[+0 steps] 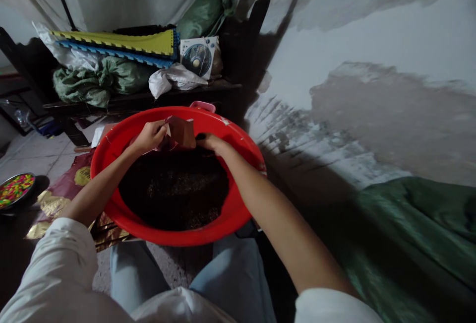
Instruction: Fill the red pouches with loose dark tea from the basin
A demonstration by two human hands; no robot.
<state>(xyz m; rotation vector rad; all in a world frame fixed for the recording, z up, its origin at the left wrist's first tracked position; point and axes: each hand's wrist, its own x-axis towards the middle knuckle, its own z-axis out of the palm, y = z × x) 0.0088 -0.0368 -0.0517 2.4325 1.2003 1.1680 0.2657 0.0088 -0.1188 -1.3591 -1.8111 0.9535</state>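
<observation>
The left hand (150, 137) is nearly closed, pinching the left edge of a flat brown pouch (181, 133) that is held above the far side of a round red plastic basin (107, 152). The right hand (212, 143) is curled, its fingers at the pouch's right side, though in this dim view I cannot tell whether it has a firm hold. Below the pouch, a mound of dark granular material (173, 189), perhaps soil, fills the basin's middle. The pouch looks light, thin and soft, so it would likely crease easily and is best held by its side edges. Crumpled gold foil (55, 209) lies beyond the basin's left side, near a round dish of multicoloured pieces (15, 190).
</observation>
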